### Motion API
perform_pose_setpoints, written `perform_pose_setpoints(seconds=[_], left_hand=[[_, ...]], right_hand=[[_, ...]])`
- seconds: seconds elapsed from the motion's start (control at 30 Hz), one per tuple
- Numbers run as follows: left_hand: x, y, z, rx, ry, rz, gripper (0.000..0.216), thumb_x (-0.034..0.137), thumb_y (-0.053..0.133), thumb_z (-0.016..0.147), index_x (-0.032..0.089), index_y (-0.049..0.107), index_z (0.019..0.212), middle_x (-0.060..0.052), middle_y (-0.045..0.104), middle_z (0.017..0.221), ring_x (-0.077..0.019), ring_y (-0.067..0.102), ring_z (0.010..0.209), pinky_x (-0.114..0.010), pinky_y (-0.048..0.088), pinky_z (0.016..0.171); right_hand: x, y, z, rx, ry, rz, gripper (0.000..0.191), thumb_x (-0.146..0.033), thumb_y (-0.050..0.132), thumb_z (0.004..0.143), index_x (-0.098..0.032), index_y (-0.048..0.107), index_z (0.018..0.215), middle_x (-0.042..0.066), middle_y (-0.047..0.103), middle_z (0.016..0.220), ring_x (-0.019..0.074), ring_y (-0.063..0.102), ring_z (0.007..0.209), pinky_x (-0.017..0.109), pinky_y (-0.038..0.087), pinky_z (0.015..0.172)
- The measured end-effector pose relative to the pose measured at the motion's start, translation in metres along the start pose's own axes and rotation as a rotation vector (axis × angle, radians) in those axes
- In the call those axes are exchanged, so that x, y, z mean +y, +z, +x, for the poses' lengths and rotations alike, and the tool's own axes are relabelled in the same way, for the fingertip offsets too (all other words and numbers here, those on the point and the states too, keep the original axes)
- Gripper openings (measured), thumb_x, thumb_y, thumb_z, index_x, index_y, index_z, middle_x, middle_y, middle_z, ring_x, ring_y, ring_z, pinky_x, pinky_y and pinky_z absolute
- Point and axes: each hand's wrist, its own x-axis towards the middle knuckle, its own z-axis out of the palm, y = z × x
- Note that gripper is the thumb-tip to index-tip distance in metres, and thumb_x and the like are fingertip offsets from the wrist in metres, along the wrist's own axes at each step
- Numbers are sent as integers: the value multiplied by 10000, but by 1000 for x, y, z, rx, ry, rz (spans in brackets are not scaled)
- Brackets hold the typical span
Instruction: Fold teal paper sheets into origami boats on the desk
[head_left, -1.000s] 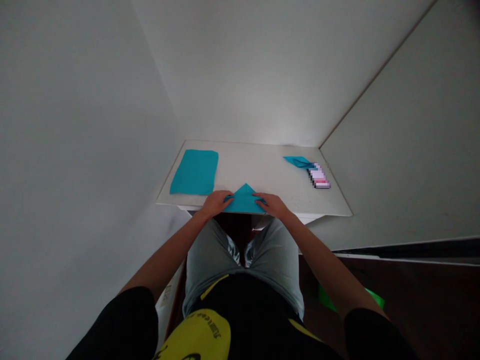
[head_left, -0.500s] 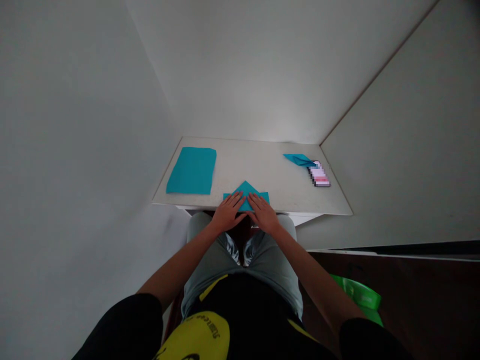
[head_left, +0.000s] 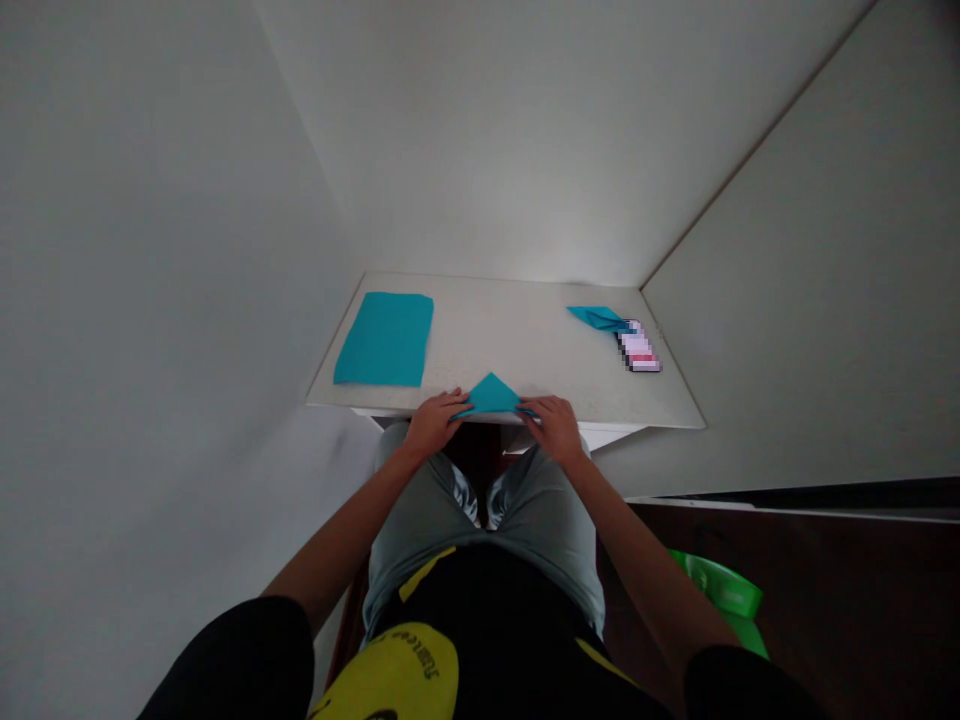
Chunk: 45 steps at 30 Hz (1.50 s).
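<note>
A folded blue sheet of paper (head_left: 493, 394) lies at the front edge of the white table, its pointed top facing away from me. My left hand (head_left: 437, 420) grips its left end, fingers closed over the edge. At the right end my right hand (head_left: 553, 424) pinches the paper in the same way. The fingers hide both lower corners of the sheet.
A flat blue sheet (head_left: 385, 340) rests on the left of the table (head_left: 502, 320). At the right, a folded blue paper piece (head_left: 598, 318) touches a phone (head_left: 639, 350). Walls border the table. A green plastic object (head_left: 721, 590) stands on the floor.
My hands have moved apart from the paper's middle to its two ends. The side strips that stuck out are now under my fingers, and the paper sits slightly nearer me.
</note>
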Motion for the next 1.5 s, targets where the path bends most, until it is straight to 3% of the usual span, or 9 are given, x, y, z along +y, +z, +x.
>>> perform_pose_setpoints(seconds=[0.13, 0.27, 0.4, 0.6, 0.7, 0.8, 1.03, 1.33, 1.5], left_hand=[[-8, -38, 24, 46, -135, -199, 379, 525, 606, 1059, 225, 836, 1092, -51, 859, 1045, -242, 785, 939, -352, 621, 887], [-17, -53, 58, 66, -185, -205, 422, 581, 652, 1022, 189, 809, 1012, -44, 818, 918, -219, 719, 831, -317, 569, 796], [-28, -32, 71, 41, -231, -88, 251, 414, 714, 984, 191, 800, 1059, -77, 790, 999, -250, 730, 946, -376, 586, 915], [-33, -3, 53, 277, -159, 49, 427, 329, 720, 983, 188, 692, 1386, -159, 679, 1378, -316, 634, 1320, -484, 516, 1175], [-33, -2, 44, 189, -27, 71, 289, 291, 600, 1054, 222, 751, 1290, -136, 736, 1359, -293, 657, 1319, -501, 519, 1177], [-36, -5, 29, 41, 133, 41, 367, 218, 479, 1082, 247, 768, 1306, -97, 776, 1379, -242, 688, 1348, -492, 529, 1191], [-59, -12, -3, -51, 304, 43, 477, 378, 600, 1063, 235, 658, 1514, -105, 667, 1568, -237, 592, 1512, -518, 391, 1331], [-74, -25, 19, -98, 407, -66, 311, 425, 638, 1087, 293, 800, 1318, -63, 798, 1364, -232, 752, 1298, -425, 546, 1172], [-66, -32, 38, -164, 297, -141, 192, 417, 732, 1028, 272, 855, 1050, -55, 852, 1195, -239, 789, 1159, -393, 585, 1051]], right_hand=[[4, -29, 21, 59, 88, 272, 415, -581, 562, 1077, -254, 816, 1093, 65, 835, 999, 269, 757, 920, 422, 598, 905], [21, -29, 48, 100, 141, 354, 467, -646, 571, 1039, -233, 789, 1037, 42, 783, 887, 240, 713, 838, 352, 582, 747], [41, -4, 59, 150, 152, 183, 406, -564, 565, 1026, -234, 799, 1054, 95, 771, 956, 283, 698, 900, 446, 596, 874], [41, 9, 47, 257, 67, 56, 545, -431, 575, 1053, -188, 628, 1538, 192, 661, 1443, 350, 638, 1287, 518, 535, 1117], [36, 3, 39, 126, -25, 6, 412, -366, 509, 1093, -255, 731, 1421, 140, 685, 1485, 336, 639, 1337, 527, 510, 1141], [36, -4, 29, -40, -132, -6, 407, -331, 438, 1131, -296, 771, 1361, 74, 747, 1459, 297, 679, 1343, 511, 510, 1121], [53, -18, 2, -134, -287, 7, 489, -505, 594, 1093, -283, 681, 1520, 96, 704, 1534, 305, 668, 1416, 496, 509, 1122], [61, -10, 18, -87, -273, 202, 288, -455, 603, 1103, -311, 825, 1217, 68, 836, 1266, 282, 772, 1176, 477, 562, 1024], [60, -7, 32, -112, -174, 276, 257, -485, 678, 1052, -281, 834, 1056, 84, 815, 1115, 265, 752, 1050, 447, 558, 990]])
